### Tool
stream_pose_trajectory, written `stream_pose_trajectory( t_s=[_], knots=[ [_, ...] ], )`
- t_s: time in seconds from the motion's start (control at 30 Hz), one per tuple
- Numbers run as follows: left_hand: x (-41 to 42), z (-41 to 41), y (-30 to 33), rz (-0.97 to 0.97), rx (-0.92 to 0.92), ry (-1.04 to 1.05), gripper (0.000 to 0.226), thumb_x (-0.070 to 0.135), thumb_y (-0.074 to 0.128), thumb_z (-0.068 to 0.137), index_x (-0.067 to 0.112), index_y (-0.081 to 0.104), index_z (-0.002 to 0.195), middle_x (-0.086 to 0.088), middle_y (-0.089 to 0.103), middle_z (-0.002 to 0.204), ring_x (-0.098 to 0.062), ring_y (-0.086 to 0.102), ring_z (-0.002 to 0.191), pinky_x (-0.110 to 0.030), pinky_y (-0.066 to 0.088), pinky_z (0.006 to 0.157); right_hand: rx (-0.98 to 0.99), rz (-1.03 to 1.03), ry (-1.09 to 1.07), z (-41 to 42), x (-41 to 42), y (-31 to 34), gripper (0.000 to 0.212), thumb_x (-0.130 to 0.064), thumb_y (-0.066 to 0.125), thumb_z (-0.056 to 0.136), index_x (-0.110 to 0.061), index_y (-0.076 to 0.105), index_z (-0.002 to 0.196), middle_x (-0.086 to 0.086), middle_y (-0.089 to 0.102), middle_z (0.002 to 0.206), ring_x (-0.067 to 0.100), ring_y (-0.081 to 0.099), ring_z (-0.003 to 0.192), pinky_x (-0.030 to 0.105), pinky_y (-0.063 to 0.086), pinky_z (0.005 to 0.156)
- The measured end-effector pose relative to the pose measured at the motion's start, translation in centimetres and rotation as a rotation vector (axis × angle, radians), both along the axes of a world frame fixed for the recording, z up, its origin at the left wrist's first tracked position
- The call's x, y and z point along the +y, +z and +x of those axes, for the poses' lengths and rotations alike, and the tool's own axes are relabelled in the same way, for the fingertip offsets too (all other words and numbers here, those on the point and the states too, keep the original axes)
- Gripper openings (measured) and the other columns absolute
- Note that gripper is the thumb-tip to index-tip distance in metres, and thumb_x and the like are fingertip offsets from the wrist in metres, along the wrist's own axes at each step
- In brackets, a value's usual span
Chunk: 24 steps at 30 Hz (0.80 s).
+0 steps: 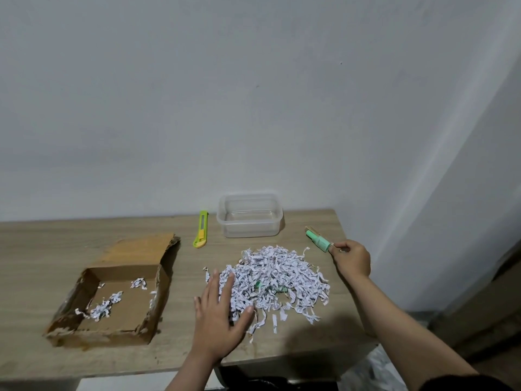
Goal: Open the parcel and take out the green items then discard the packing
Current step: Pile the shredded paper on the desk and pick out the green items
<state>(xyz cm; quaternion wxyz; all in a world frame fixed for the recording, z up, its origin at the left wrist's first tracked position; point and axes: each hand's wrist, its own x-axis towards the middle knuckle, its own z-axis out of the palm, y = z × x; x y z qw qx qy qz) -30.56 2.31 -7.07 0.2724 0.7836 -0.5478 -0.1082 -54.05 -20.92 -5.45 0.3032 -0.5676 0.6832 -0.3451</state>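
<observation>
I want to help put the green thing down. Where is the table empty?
Bare table lies behind the box, left of the knife, and right of the tub. The shreds and both hands crowd the middle.

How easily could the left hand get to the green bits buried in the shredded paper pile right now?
Probably yes. The left hand lies open on the pile's near left edge, and the green pieces peek through the shredded paper beside its fingertips; only loose strips cover them.

Left hand point(218, 314) flat, fingers spread; right hand point(352, 258) raised, grip pinched.
</observation>
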Motion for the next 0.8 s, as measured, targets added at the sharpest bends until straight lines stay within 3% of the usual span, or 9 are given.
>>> stream_pose_trajectory(
  t_s=[0.13,0.3,0.47,0.6,0.8],
  knots=[
    [0.0,0.0,0.0,0.0,0.006,-0.002,0.078,0.076,0.031,0.078,0.046,0.007,0.145,0.01,-0.005,0.158,-0.013,-0.002,0.145,-0.055,0.003,0.114,0.006,-0.159,0.023,0.4,1.4,1.1,0.018,-0.014,0.067,0.078,-0.012,0.07,0.096,0.011,0.059,0.106,0.028,0.062,0.092,0.031,0.049,0.078],
    [-0.1,0.0,0.1,-0.013,0.003,-0.012,0.079,0.076,0.032,0.078,0.046,0.005,0.145,0.009,-0.009,0.158,-0.012,-0.004,0.145,-0.054,0.0,0.113,-0.109,-0.279,0.332,3.3,7.5,4.0,0.019,-0.011,0.061,0.084,-0.018,0.067,0.102,-0.009,0.057,0.097,0.01,0.058,0.079,0.028,0.052,0.07],
    [0.2,0.0,0.0,-0.055,-0.033,-0.026,0.08,0.076,0.031,0.078,0.044,0.005,0.146,0.006,-0.01,0.159,-0.012,-0.004,0.144,-0.053,-0.003,0.111,0.203,-0.227,0.783,6.0,10.9,4.4,0.041,-0.034,0.056,0.088,-0.035,0.05,0.129,-0.015,0.051,0.122,0.004,0.042,0.112,0.028,0.039,0.095],
    [0.6,-0.3,0.1,-0.071,-0.074,-0.058,0.08,0.077,0.028,0.079,0.042,0.004,0.147,0.005,-0.01,0.159,-0.013,-0.005,0.144,-0.052,-0.005,0.11,0.446,-0.277,0.918,6.6,12.4,2.8,0.037,-0.038,0.048,0.092,-0.035,0.05,0.129,-0.015,0.05,0.12,0.008,0.037,0.109,0.032,0.038,0.093],
    [0.5,0.0,0.1,-0.085,-0.174,-0.204,0.068,0.067,0.03,0.086,0.042,0.011,0.146,0.012,0.0,0.159,-0.01,-0.005,0.145,-0.054,-0.004,0.11,0.45,-0.377,0.945,5.6,14.1,1.4,0.035,-0.031,0.047,0.09,-0.029,0.058,0.122,-0.01,0.052,0.128,0.014,0.043,0.113,0.028,0.033,0.089]
  ],
)
